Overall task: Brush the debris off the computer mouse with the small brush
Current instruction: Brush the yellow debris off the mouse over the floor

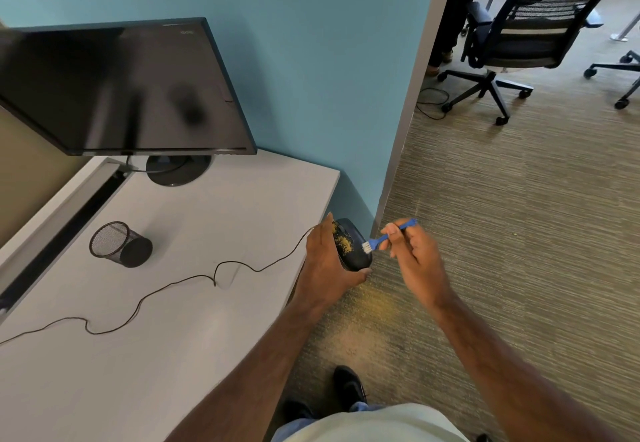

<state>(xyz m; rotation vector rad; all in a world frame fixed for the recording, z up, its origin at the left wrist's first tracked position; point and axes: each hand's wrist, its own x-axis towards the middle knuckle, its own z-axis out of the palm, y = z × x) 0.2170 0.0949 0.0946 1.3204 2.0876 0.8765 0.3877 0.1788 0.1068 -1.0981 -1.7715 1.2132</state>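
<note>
Yellow debris [343, 243] coats part of the mouse [353, 246], held off the counter [194, 289] edge in the left hand [325, 261]. The right hand [415, 261] pinches the small brush [384, 237], bristles touching the mouse; brushing looks unfinished.

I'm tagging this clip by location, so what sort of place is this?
Most likely an office: a monitor stands on a white desk, a mesh pen cup lies tipped beside it, and rolling office chairs sit on carpet beyond the blue partition.

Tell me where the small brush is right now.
In the head view, the right hand pinches the blue small brush, its white bristles against the black computer mouse held by the left hand beyond the desk's edge.
</note>
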